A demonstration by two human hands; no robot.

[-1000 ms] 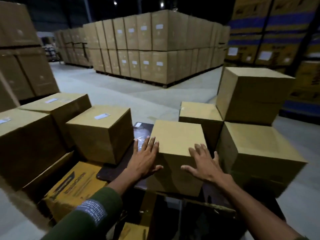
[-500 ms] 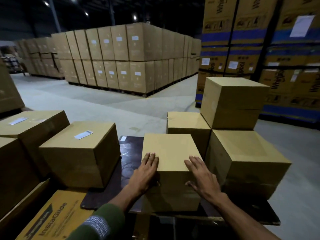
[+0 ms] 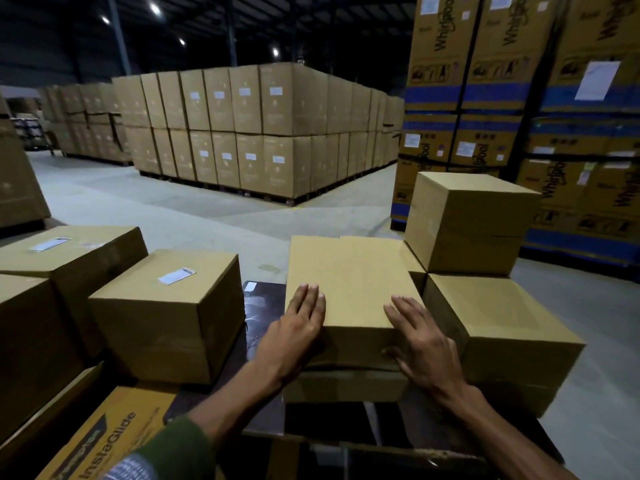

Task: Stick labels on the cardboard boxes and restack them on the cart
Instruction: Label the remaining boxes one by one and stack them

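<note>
Far left, off the cart's left edge: two labelled boxes, the rear one w/ a white label on top, the nearer labelled box w/ its own label. Below them a yellow InstaGlide carton lies flat at the bottom-left corner of view.

Centre: dark cart deck, bare strip showing betw. the labelled box and the one I'm on. My left hand lies flat, fingers straight and together, over the near-left top corner of the plain box; palm wraps down the front-left edge, nothing gripped. The box sits on another box under it, approx. mid-cart. No label visible on its top.

My right hand is spread over the near-right corner, fingers extended on top, thumb down the front face; pressing, not clutching.

Right: lower right box touching my box's right side, upper right box stacked at the cart's far-right corner. Neither shows a label.

Read: stacking/seating step, I think; squaring this box on the pile. Next prob. needs a label, which I can't see in either hand, so one hand has to let go and fetch it, then stick it on the top face.
</note>
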